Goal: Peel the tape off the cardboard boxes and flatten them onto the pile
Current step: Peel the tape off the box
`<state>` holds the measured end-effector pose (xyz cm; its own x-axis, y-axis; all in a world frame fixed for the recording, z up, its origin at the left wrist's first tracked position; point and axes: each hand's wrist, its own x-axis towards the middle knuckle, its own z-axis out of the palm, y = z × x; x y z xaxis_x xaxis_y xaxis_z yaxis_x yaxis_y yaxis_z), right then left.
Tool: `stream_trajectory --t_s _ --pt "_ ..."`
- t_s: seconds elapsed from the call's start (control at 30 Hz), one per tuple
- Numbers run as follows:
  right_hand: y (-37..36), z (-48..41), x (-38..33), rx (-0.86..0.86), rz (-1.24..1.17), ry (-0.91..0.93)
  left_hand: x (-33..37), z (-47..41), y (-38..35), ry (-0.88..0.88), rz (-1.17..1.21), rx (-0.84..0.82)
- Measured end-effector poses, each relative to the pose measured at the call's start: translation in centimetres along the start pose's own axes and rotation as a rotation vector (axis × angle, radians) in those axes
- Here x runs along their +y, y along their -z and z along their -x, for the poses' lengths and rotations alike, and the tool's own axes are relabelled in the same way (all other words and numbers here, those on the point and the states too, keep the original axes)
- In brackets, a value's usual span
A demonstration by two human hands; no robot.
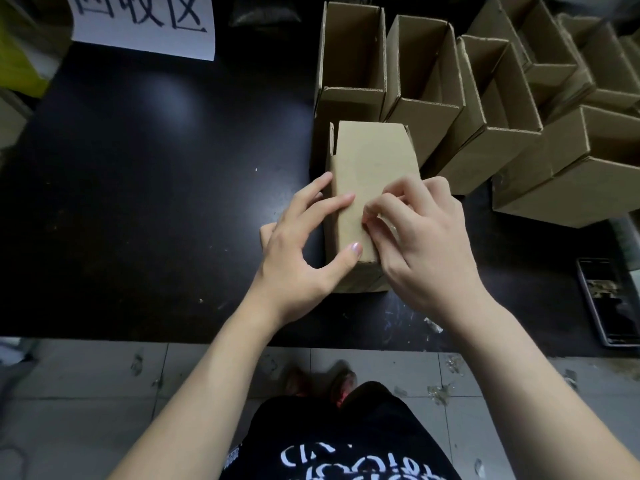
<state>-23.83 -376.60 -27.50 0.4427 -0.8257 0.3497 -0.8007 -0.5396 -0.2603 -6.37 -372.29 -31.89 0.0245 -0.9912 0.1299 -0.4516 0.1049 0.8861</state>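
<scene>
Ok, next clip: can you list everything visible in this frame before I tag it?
closed box: one, brown, on the table under both hands
open boxes: at least six, brown, upright, packed together at back right
paper sign: one, white with black characters, top left
tray: one, dark, right edge of the table
table: one, black, fills the middle of the view
tape scraps: several, clear, scattered on the grey tiled floor
left hand: one, fingers straight, steadies the closed box's left side
right hand: one, fingers curled, picks at the closed box's top
</scene>
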Motion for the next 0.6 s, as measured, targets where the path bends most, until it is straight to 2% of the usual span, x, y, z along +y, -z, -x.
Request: stream_trajectory --t_s 0.33,0.6 --pt "0.15 0.05 0.32 -0.047 0.01 0.028 -0.27 -0.17 -0.23 -0.012 -0.01 0.021" --pt "0.27 0.93 0.93 -0.087 -0.143 -0.049 -0.2 0.03 -0.65 0.01 0.033 0.011"
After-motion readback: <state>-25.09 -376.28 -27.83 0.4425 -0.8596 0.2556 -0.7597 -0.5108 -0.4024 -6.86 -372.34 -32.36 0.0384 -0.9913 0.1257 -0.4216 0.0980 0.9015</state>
